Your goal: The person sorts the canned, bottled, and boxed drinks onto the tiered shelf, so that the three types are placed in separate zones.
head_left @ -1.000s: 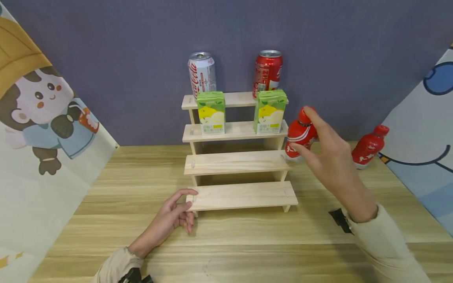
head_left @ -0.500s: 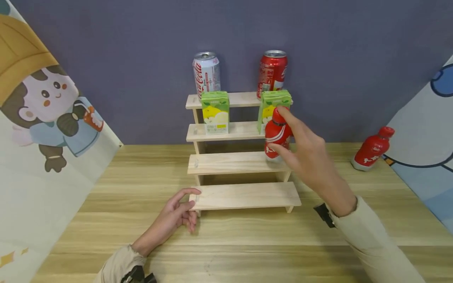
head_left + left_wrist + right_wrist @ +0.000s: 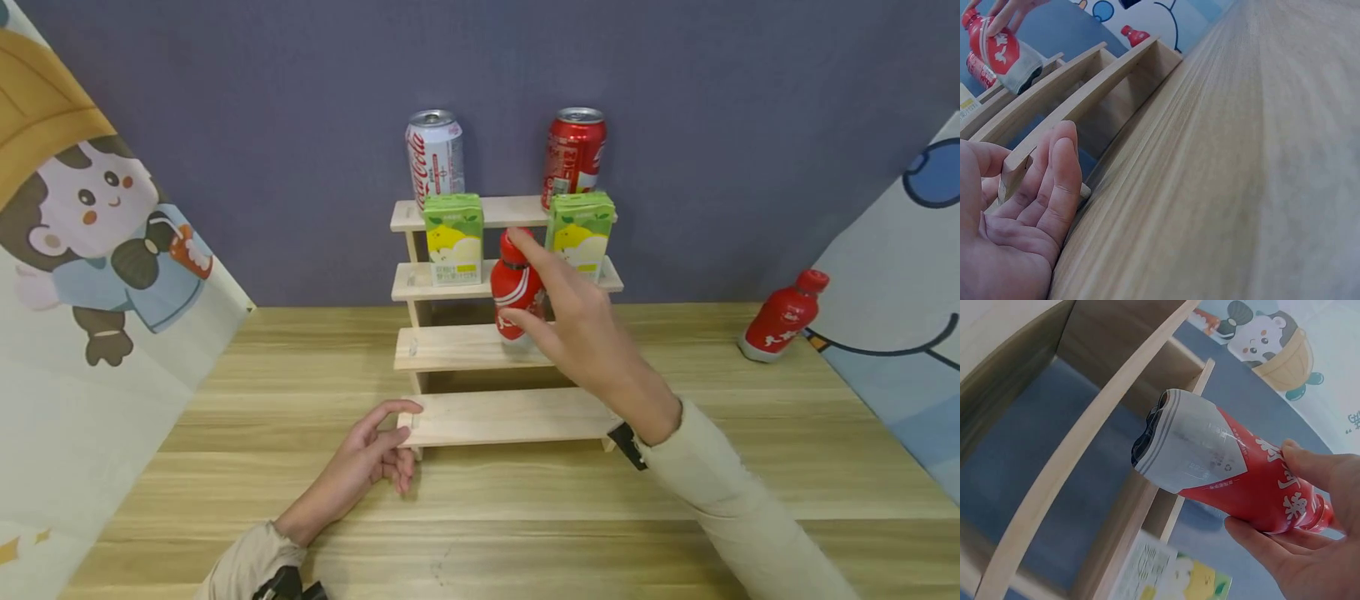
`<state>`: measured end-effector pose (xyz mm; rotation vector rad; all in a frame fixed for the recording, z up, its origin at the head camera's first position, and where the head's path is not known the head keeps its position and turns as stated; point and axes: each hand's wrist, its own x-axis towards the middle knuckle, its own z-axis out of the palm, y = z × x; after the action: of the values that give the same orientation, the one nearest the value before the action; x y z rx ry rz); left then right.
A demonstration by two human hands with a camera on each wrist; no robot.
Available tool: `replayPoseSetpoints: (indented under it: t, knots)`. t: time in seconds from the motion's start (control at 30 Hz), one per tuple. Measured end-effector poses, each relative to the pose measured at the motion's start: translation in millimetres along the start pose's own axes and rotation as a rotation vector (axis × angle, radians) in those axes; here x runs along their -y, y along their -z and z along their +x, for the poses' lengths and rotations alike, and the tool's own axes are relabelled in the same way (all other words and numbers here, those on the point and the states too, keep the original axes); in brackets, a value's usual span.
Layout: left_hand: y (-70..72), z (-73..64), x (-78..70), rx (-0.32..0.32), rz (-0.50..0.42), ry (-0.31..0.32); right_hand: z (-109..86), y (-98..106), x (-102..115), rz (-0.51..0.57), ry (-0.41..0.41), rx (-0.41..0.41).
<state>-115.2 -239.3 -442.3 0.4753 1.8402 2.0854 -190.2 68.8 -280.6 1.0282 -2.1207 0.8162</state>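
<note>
My right hand (image 3: 592, 333) grips a red plastic drink bottle (image 3: 513, 287) with white lettering and a pale base. It holds the bottle close over the second-lowest step of a wooden tiered display shelf (image 3: 517, 417), with the bottle's underside exposed in the right wrist view. Between thumb and fingers, my left hand (image 3: 375, 450) pinches the left end of the lowest step. Two green juice boxes, a left box (image 3: 453, 242) and a right box (image 3: 581, 229), stand on the second step from the top. Part of the right box is behind my right hand.
On the top step stand a white cola can (image 3: 437, 154) at left and a red can (image 3: 574, 154) at right. Another red bottle (image 3: 783, 317) stands on the wooden table (image 3: 480, 533) at the far right. A dark blue panel (image 3: 322, 150) rises behind the shelf.
My right hand has carried the red bottle leftward, from beside the shelf to over the middle of the second-lowest step. My left hand has kept its hold on the lowest step.
</note>
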Motion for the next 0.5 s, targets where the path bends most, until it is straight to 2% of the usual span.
replayPoseSetpoints:
  t: [0.27,0.5]
  knots:
    - [-0.8,0.7,-0.8,-0.008,0.011,-0.002,7.8,-19,9,0.062,0.04,-0.003]
    - [-0.8,-0.4,-0.9,-0.009,0.008,-0.001,13.1,-32,15,0.095,0.035,0.023]
